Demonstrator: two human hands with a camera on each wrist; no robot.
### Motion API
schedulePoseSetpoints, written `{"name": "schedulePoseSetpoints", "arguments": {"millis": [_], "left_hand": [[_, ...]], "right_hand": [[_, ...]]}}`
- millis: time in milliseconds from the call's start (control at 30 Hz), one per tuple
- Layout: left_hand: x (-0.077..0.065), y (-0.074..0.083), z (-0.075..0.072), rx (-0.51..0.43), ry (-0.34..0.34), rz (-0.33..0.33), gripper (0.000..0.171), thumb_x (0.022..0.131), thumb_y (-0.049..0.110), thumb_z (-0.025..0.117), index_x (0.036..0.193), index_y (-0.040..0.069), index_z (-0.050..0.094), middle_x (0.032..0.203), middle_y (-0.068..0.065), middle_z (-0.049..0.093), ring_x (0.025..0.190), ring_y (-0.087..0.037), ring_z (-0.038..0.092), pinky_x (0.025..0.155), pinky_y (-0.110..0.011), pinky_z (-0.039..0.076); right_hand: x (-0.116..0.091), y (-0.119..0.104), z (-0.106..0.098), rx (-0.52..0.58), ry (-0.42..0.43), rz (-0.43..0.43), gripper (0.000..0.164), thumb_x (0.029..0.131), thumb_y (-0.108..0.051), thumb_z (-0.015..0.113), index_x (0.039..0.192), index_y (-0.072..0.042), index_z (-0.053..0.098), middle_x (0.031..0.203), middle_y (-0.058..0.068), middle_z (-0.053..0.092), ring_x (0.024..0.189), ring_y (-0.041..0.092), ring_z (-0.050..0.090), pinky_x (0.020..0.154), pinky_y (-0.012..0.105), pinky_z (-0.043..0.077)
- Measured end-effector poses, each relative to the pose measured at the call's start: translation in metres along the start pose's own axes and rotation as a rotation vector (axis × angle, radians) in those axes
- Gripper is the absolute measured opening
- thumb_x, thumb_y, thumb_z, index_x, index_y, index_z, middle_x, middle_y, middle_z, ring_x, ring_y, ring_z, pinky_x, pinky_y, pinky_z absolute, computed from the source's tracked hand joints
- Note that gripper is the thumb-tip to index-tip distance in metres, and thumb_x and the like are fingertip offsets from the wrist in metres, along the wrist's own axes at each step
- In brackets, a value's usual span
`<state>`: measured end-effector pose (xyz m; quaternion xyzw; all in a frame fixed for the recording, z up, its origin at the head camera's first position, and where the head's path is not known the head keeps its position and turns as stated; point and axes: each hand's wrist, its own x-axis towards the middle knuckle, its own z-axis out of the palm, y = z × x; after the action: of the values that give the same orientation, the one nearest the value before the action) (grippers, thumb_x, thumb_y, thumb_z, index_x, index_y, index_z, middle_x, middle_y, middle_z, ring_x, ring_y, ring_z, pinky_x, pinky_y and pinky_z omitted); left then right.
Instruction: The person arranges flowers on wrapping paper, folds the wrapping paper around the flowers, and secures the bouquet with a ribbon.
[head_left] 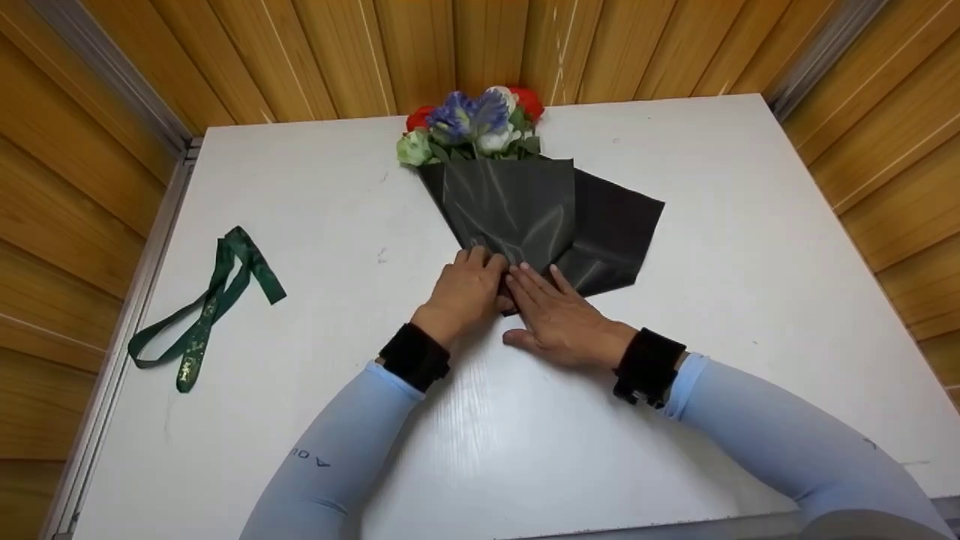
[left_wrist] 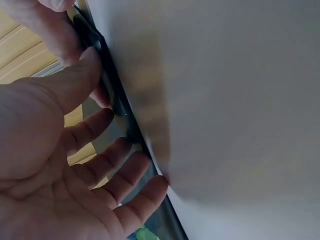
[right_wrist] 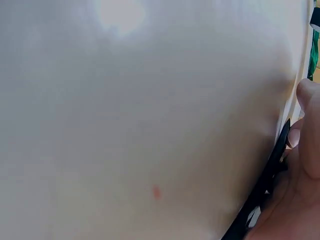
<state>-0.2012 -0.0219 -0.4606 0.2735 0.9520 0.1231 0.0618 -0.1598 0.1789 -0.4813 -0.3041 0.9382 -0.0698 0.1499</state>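
Observation:
A bouquet of red, blue-violet, white and pale green flowers (head_left: 472, 124) lies wrapped in black wrapping paper (head_left: 510, 195), blooms toward the back wall. At its narrow near end, my left hand (head_left: 469, 289) holds the paper with bent fingers and thumb. The left wrist view shows those fingertips (left_wrist: 131, 145) along the dark paper edge, close over the white surface. My right hand (head_left: 562, 315) lies flat beside it, fingers nearly straight and pressing the folded paper, thumb out to the side. The right wrist view catches only part of this hand (right_wrist: 305, 145) by the black edge.
A dark green ribbon (head_left: 214, 300) with gold print lies loosely looped on the left of the white table (head_left: 750, 300). One flap of black paper (head_left: 619, 225) spreads out to the right of the bouquet. Wood-panelled walls (head_left: 487, 52) stand behind and at both sides.

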Motion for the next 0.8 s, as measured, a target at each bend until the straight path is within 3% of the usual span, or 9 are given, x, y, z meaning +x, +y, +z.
{"name": "schedulePoseSetpoints", "arguments": {"millis": [100, 233, 367, 533, 667, 800], "left_hand": [[-0.003, -0.005, 0.0, -0.028, 0.012, 0.032, 0.058, 0.097, 0.04, 0.077, 0.137, 0.002, 0.058, 0.133, -0.022, 0.058, 0.125, -0.04, 0.057, 0.099, -0.053, 0.054], [-0.011, -0.015, -0.001, -0.023, 0.028, 0.129, 0.058, 0.096, 0.029, 0.08, 0.137, -0.005, 0.056, 0.13, -0.024, 0.059, 0.12, -0.039, 0.061, 0.099, -0.048, 0.056], [-0.021, -0.022, -0.002, -0.025, 0.012, 0.214, 0.047, 0.097, 0.02, 0.078, 0.131, -0.006, 0.058, 0.121, -0.021, 0.061, 0.111, -0.037, 0.064, 0.096, -0.045, 0.057], [-0.025, -0.021, -0.004, -0.004, -0.012, 0.222, 0.041, 0.099, 0.019, 0.076, 0.128, -0.004, 0.061, 0.119, -0.017, 0.063, 0.11, -0.034, 0.066, 0.099, -0.044, 0.055], [-0.032, -0.021, -0.008, 0.027, -0.064, 0.231, 0.047, 0.1, 0.02, 0.075, 0.138, -0.004, 0.06, 0.136, -0.02, 0.063, 0.126, -0.035, 0.063, 0.109, -0.045, 0.051], [-0.034, -0.024, -0.009, 0.068, -0.134, 0.258, 0.046, 0.107, 0.021, 0.064, 0.148, 0.001, 0.058, 0.158, -0.017, 0.053, 0.149, -0.033, 0.048, 0.12, -0.048, 0.041]], "right_hand": [[0.0, 0.0, 0.0, -0.018, 0.008, -0.004, 0.095, 0.107, -0.07, 0.032, 0.168, -0.001, 0.008, 0.177, 0.015, 0.003, 0.165, 0.028, -0.003, 0.131, 0.058, 0.002], [0.002, -0.002, 0.001, -0.025, -0.011, 0.007, 0.095, 0.107, -0.07, 0.03, 0.168, -0.002, 0.005, 0.177, 0.014, 0.0, 0.165, 0.028, -0.006, 0.131, 0.058, -0.001], [0.001, -0.004, 0.001, -0.012, -0.017, 0.024, 0.095, 0.108, -0.069, 0.031, 0.168, 0.0, 0.004, 0.177, 0.016, 0.0, 0.165, 0.03, -0.006, 0.131, 0.058, -0.002], [0.001, -0.004, 0.001, 0.01, -0.022, 0.024, 0.096, 0.107, -0.07, 0.03, 0.168, 0.001, 0.004, 0.176, 0.018, 0.001, 0.165, 0.031, -0.005, 0.131, 0.058, -0.002], [0.002, 0.0, 0.001, 0.012, -0.033, 0.007, 0.097, 0.107, -0.07, 0.03, 0.168, 0.0, 0.003, 0.177, 0.017, 0.0, 0.165, 0.03, -0.006, 0.131, 0.057, -0.002], [0.001, 0.008, -0.001, -0.01, -0.03, -0.027, 0.096, 0.107, -0.069, 0.033, 0.168, 0.0, 0.004, 0.177, 0.015, -0.001, 0.165, 0.029, -0.005, 0.131, 0.057, 0.0]]}}
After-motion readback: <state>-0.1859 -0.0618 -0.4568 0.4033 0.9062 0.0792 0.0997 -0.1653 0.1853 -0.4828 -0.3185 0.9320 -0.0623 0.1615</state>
